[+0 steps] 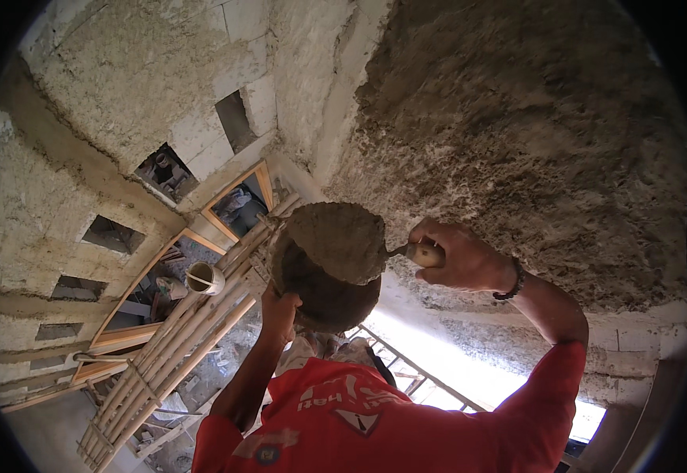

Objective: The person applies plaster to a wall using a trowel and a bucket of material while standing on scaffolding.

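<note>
My left hand (280, 314) is closed on the rim of a dark round bucket (332, 309), held in front of my chest. Grey wet mortar (336, 236) shows across the bucket's upper part. In my right hand (466, 256) is a trowel (426, 254), gripped by its wooden handle. Its metal neck points left to the mortar at the bucket's right side; mortar hides the blade, so I cannot tell how much lies on it. Ahead and to the right, close to my right hand, rises a wall with rough, damp brown plaster (517, 158).
Bamboo poles (166, 359) tied into a scaffold run along the lower left. A pale bucket (205, 278) stands by them. Wood-framed openings (241, 203) and small square holes (112, 234) pierce the left wall. A bright opening (430, 359) with a ladder-like frame lies below right.
</note>
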Demonstrator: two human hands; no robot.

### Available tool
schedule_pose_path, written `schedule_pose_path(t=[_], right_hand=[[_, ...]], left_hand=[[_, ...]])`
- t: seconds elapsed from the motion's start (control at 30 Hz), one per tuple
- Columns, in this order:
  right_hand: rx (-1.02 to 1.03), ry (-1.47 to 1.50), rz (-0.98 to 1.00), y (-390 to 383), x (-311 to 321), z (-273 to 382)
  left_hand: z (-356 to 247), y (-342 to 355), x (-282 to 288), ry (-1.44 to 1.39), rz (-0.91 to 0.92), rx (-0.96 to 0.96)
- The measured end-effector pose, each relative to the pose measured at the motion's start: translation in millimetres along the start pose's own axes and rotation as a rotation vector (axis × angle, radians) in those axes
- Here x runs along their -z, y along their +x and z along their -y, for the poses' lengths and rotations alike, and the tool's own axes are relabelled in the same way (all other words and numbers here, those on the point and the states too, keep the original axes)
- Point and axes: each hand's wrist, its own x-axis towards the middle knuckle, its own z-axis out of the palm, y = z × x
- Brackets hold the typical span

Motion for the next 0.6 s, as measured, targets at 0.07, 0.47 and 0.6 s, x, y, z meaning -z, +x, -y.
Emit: schedule_pose_path(t=[0.07,0.47,0.6], right_hand=[[0.065,0.042,0.027,-2,33,15],[-0.260,-0.311,-0.792,-17,223,-85],[-0.168,-0.277,-0.675,-14,205,-39]], left_hand=[[-1,-2,4,0.020,-0.017,0.012],[18,-12,17,0.056,-0.116,0.048],[33,-14,30,0.047,-0.096,0.016]])
